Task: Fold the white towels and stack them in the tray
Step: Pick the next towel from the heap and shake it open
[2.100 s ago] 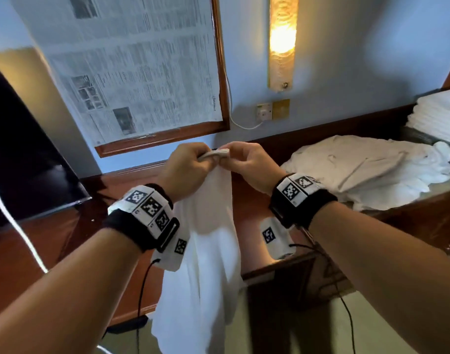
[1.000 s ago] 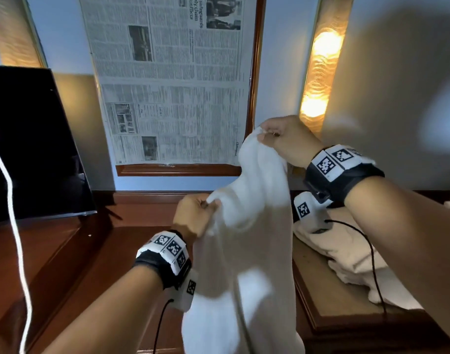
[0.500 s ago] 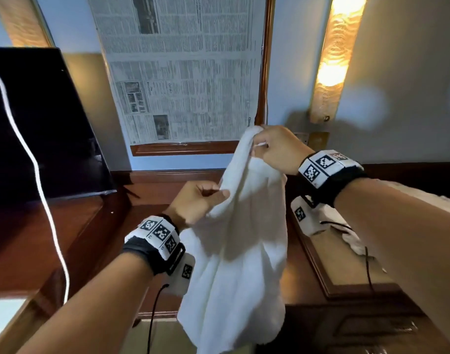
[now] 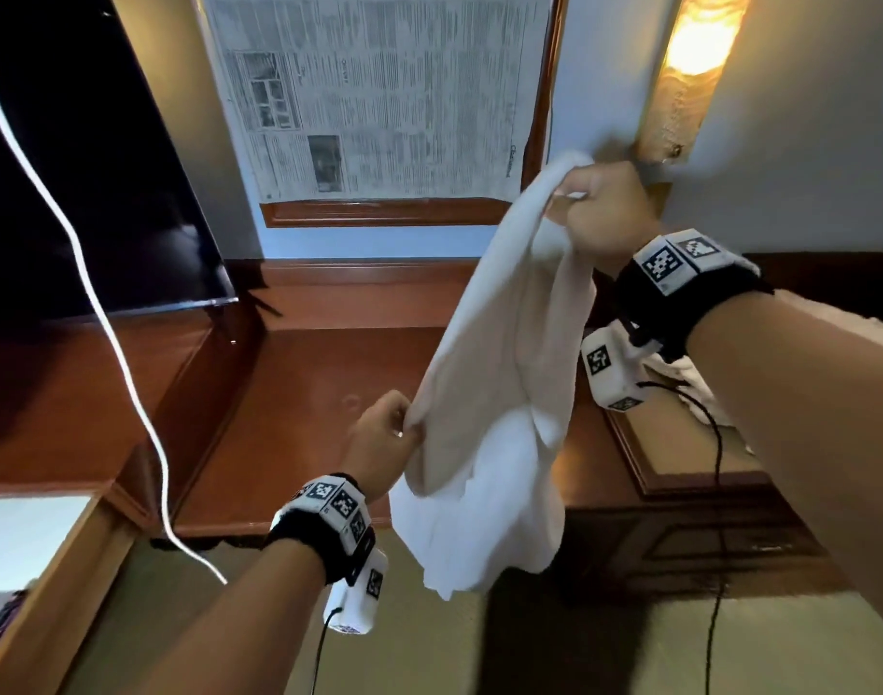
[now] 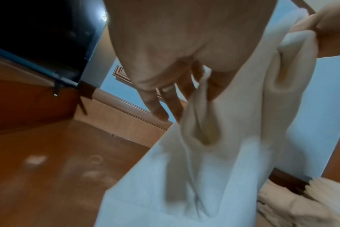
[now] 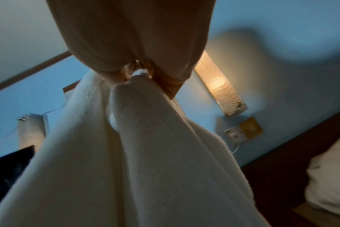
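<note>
Wooden desk [image 4: 299, 403] beneath, my raised right hand [image 4: 597, 213] fisted on the white towel [image 4: 499, 383], my left hand [image 4: 384, 443] pinching its lower edge, wall lamp [image 4: 690, 57] glowing.

Right hand [image 4: 600, 213] raised far right, fingers [image 6: 161, 79] curled in a pinch, left hand [image 4: 384, 443] lower and nearer (also pinching), both forearms extended forward

A: Item one, position?
B: White terry towel [image 4: 504, 373] is hanging between both hands, above the brown wooden desk top [image 4: 299, 418]. Right hand [image 4: 597, 213] is holding its upper end, left hand [image 4: 384, 443] its lower left edge.
A: Surroundings?
B: Black flat screen [image 4: 93, 158] is standing at left; framed newspaper sheet [image 4: 379, 97] is hanging behind; lit wall lamp [image 4: 690, 57] is sitting right of it.
</note>
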### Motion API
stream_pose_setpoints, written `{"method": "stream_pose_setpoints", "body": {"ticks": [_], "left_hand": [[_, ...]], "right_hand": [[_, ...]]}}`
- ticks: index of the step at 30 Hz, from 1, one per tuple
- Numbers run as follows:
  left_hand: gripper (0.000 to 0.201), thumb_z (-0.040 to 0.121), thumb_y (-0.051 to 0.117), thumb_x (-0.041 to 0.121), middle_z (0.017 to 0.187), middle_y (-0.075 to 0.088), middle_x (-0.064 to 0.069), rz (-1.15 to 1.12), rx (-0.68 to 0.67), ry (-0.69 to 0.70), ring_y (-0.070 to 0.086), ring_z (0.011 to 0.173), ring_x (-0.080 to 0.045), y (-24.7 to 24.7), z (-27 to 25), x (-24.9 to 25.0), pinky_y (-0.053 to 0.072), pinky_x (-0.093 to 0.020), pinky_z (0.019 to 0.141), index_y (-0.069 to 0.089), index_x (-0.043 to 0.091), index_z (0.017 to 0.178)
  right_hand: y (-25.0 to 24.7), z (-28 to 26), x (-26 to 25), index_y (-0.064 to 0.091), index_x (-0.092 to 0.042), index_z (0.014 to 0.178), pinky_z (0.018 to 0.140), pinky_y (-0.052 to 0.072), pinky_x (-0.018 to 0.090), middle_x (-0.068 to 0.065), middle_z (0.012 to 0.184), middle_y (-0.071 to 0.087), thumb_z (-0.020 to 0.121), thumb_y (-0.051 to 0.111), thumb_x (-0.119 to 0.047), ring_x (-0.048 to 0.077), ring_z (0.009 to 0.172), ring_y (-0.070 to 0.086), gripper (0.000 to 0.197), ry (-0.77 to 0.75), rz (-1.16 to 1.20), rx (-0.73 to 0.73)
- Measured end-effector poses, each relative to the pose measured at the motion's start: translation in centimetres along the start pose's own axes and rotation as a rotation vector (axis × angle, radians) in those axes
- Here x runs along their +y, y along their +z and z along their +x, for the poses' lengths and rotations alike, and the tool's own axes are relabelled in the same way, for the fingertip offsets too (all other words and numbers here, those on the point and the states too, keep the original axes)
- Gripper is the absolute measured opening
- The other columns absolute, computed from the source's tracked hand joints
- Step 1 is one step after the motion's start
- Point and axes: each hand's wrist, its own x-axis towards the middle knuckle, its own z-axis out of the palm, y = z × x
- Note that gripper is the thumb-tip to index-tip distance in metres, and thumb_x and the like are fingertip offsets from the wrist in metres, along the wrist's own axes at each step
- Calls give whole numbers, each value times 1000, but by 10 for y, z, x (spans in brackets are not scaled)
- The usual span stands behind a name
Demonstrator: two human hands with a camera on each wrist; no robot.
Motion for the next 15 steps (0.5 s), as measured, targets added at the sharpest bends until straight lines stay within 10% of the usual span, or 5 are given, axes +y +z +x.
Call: {"method": "stream_pose_setpoints", "body": {"ticks": [4,10,15], "left_hand": [[14,84,55,13,75,57,0,215,182,-99,54,67,-24,-20,-2,-8,37,-31,57,45,20,76],[26,84,58,9,64,50,-5,173,330,-151,44,63,-28,-64,1,-18,33,-32,52,40,13,65],[20,84,55,11,78,51,4,447,127,-72,51,71,-23,-86,-9,-27,39,-32,64,45,26,75]], "right_hand": [[-6,-14,15,70,12,81,63,34,37,23,74,60,86,63,-7,34,75,59,21,-7,-253,-38],[-15,-35,45,76,-12,107,85,47,34,19,110,71,83,63,-10,38,104,63,27,273,-345,-52],[-19,-50,46,73,-15,114,92,48,41,22,118,66,84,59,-11,43,110,59,33,416,-437,-86]]}}
